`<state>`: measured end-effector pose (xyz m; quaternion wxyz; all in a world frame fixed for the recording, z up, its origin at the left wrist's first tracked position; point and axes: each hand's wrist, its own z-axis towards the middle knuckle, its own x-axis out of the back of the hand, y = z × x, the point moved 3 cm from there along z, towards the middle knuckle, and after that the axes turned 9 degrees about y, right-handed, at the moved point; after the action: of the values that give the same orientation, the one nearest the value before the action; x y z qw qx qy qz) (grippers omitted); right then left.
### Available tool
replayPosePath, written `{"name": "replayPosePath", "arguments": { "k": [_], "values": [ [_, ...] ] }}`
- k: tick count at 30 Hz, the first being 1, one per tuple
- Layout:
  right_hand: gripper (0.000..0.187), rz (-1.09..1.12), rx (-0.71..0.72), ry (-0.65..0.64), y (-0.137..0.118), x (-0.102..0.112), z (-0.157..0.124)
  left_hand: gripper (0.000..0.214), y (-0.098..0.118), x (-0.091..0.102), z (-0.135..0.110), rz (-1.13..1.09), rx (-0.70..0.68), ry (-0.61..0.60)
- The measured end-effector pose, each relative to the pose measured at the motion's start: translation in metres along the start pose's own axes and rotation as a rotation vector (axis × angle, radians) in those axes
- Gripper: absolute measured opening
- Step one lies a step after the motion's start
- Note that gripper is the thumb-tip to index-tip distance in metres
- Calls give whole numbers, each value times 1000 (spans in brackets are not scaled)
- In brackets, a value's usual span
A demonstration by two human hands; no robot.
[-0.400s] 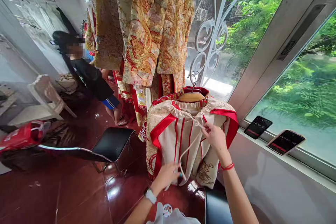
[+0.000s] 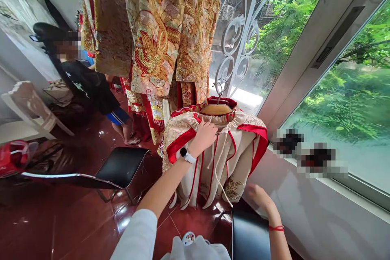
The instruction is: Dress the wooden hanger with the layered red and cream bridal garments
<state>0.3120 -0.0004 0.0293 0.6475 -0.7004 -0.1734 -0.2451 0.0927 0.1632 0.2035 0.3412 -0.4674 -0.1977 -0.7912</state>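
Observation:
A cream skirt with red bands (image 2: 240, 146) hangs from a wooden hanger (image 2: 217, 109) in front of me, its waist gathered on a drawstring. My left hand (image 2: 205, 134), a white watch on its wrist, is closed on the gathered waistband just below the hanger. The cream drawstring cord (image 2: 222, 183) dangles loose down the front. My right hand (image 2: 257, 195), a red thread on its wrist, sits low beside the skirt's hem with fingers loosely spread, holding nothing that I can see.
Gold embroidered robes (image 2: 164, 28) hang behind the skirt. A black stool (image 2: 122, 166) stands at the left, and another black seat (image 2: 248, 235) lies under my right arm. A person in black (image 2: 88, 85) bends at the far left. The window sill (image 2: 350, 189) runs along the right.
My left hand has left the cord's lower end and risen to the waistband. My right hand has let go of the cord and dropped to the hem.

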Motion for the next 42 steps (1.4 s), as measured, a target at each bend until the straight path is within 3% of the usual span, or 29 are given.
{"name": "replayPosePath", "arguments": {
  "k": [4, 6, 8, 11, 15, 21, 26, 30, 33, 35, 36, 38, 40, 42],
  "values": [
    [47, 346, 152, 204, -99, -26, 41, 26, -9, -6, -6, -57, -95, -126],
    [46, 352, 205, 421, -140, -39, 65, 28, -10, -4, -9, -73, -97, -138],
    [45, 297, 220, 641, -160, -48, 81, 30, -9, -1, -11, -65, -95, -132],
    [46, 332, 170, 778, -159, -53, 89, 29, -5, 1, -14, -46, -91, -118],
    [47, 504, 100, 740, -148, -48, 87, 24, 2, 3, -20, 18, -127, -74],
    [50, 334, 74, 695, -152, -47, 87, 20, 9, 2, -29, 97, -152, -34],
    [47, 369, 135, 656, -146, -52, 91, 18, 12, 3, -30, 136, -180, 16],
    [43, 302, 63, 544, -105, -72, 82, 19, 9, 7, -36, 119, -211, -16],
    [42, 184, -65, 490, -60, -86, 59, 19, 5, 13, -55, 125, -235, -56],
    [42, 137, -99, 489, -44, -84, 43, 18, 2, 17, -71, 97, -223, -102],
    [41, 124, -96, 528, -44, -78, 38, 18, 0, 20, -76, 57, -193, -114],
    [43, 81, -43, 732, -65, -55, 38, 17, -5, 26, -79, -58, -64, -56],
    [58, 8, 71, 1037, -107, -27, 49, 18, -14, 35, -69, -125, 165, 159],
    [77, -110, 155, 1188, -153, -5, 73, 31, -25, 39, -55, -72, 429, 416]
  ]
}}
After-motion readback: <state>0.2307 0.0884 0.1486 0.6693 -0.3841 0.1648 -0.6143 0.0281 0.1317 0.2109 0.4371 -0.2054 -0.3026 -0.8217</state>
